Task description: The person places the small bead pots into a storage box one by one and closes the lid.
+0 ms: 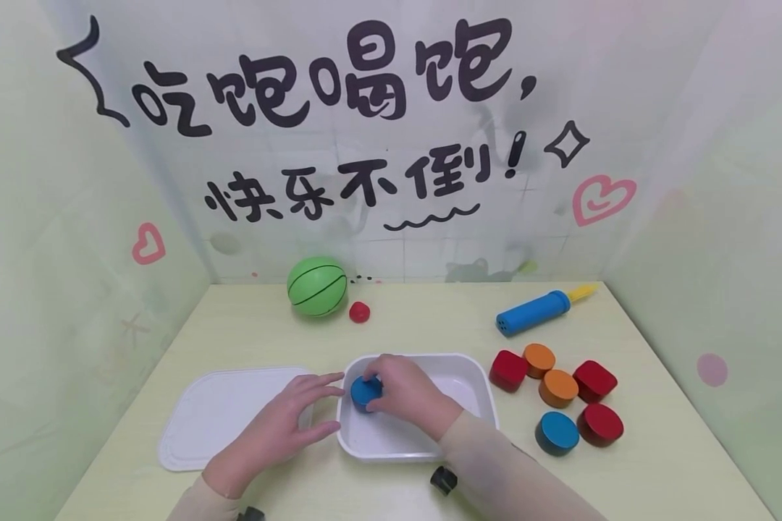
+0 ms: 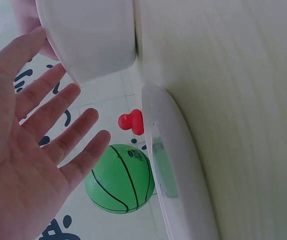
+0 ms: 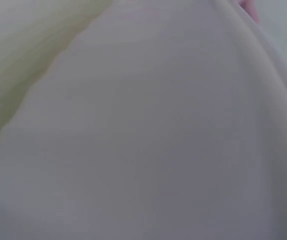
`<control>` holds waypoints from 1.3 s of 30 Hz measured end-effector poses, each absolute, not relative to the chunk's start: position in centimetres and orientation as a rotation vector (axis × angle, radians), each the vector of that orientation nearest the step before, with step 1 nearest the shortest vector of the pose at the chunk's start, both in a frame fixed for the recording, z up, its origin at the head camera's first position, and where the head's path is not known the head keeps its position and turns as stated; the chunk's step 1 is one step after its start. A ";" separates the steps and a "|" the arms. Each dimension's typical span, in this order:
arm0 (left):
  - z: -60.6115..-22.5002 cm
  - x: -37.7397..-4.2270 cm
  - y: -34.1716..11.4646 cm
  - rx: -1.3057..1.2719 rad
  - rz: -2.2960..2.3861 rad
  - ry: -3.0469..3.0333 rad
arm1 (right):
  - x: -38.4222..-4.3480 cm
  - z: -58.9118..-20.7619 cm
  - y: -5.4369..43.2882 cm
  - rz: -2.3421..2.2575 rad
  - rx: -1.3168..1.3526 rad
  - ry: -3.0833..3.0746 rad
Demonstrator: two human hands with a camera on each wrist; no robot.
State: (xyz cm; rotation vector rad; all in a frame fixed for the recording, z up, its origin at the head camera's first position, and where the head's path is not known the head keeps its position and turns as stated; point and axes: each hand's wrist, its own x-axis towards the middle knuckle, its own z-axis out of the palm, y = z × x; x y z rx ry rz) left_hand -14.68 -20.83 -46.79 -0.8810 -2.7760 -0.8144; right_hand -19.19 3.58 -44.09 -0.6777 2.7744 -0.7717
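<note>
While the right hand (image 1: 404, 391) is pinching a blue block (image 1: 363, 393) with its fingers inside the white box (image 1: 384, 440), near its left end, the left hand (image 1: 293, 416) is holding its fingers apart beside the rim. To my eye, keeping the grip level, with the left hand steadying the box, would be serving best. The squat round block is facing flat side up, showing no long axis across that face.

Smooth plastic, matt cloth and pale wood grain
The white tub (image 1: 397, 443) looks like smooth plastic; the white lid (image 1: 221, 405) is glossy, mirroring the green ball (image 1: 317, 286); the blue disc (image 1: 363, 396) looks smooth; the tabletop (image 1: 665, 470) shows wood-like grain; the sleeve (image 1: 515, 463) is matt cloth.
</note>
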 end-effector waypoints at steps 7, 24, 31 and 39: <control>-46.7 -14.7 -20.7 -0.872 -0.825 -2.787 | -19.3 -44.2 3.3 -0.781 -0.654 2.770; -46.6 -14.6 -20.6 -0.856 -0.795 -2.805 | -17.7 -42.9 7.0 -0.905 -0.504 2.744; -46.8 -14.6 -20.7 -0.849 -0.812 -2.804 | -16.5 -41.7 9.4 -0.911 -0.480 2.812; -46.8 -14.6 -20.8 -0.852 -0.818 -2.807 | -15.3 -41.5 12.3 -0.921 -0.366 2.892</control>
